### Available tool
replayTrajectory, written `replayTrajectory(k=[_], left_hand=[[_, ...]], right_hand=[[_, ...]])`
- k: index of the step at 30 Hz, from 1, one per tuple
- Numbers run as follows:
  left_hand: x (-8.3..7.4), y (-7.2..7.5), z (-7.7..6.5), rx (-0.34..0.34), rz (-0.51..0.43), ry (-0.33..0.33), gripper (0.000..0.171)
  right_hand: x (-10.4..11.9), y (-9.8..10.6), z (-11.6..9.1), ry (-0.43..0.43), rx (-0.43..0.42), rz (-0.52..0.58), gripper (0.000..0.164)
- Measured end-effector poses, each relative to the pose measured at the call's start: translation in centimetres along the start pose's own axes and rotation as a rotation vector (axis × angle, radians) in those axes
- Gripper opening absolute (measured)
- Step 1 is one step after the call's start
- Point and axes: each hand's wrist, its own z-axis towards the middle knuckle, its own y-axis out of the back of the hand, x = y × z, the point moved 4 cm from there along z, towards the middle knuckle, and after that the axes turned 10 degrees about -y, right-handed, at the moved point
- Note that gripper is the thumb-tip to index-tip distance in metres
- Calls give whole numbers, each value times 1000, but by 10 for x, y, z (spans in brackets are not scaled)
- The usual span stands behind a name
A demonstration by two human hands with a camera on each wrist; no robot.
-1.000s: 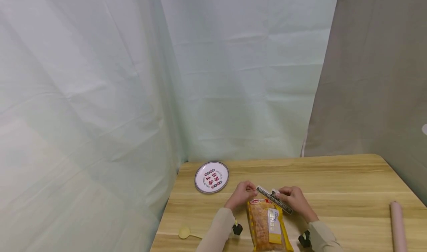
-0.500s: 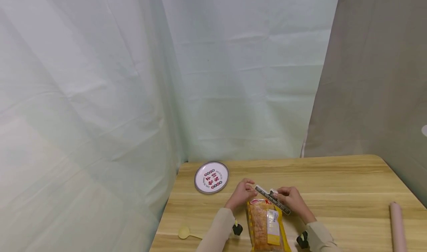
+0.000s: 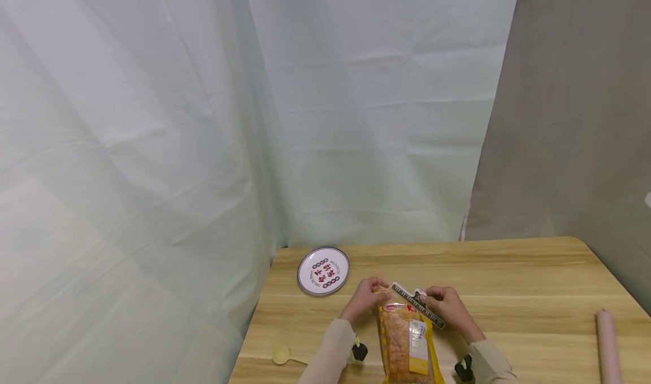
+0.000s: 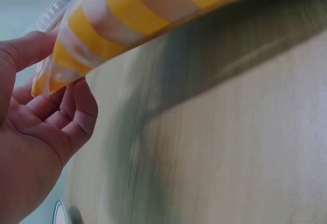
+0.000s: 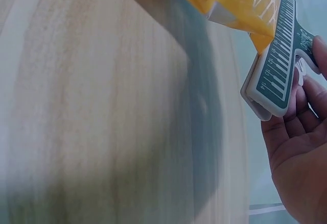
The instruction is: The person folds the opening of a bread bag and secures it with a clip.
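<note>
A yellow and clear bag of bread (image 3: 399, 341) is held up by its top edge between the two hands. My left hand (image 3: 364, 299) pinches the bag's upper left corner, thumb on one side, as the left wrist view shows. My right hand (image 3: 451, 308) grips the handle of a long bag clip (image 3: 417, 306) printed with piano keys. This clip lies slanted along the bag's top edge. In the right wrist view the bag's yellow corner (image 5: 263, 38) meets the clip's long mouth; how far it reaches inside is hidden.
A white plate (image 3: 307, 274) with red characters lies at the back left of the wooden table (image 3: 508, 271). At the front left is a pale yellow spoon (image 3: 280, 354), partly behind the left sleeve. A pink roll (image 3: 607, 344) lies on the right.
Very little differs. Both hands keep their hold on the bag and the clip, with only slight shifts of the clip and the bag's lower end.
</note>
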Motion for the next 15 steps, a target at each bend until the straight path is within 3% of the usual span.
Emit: replayTrajectory(k=[15], left_hand=[[2,1,-4,-24,-18,-38,10]], right_hand=[[-11,3,3,-40,-19,19,25]])
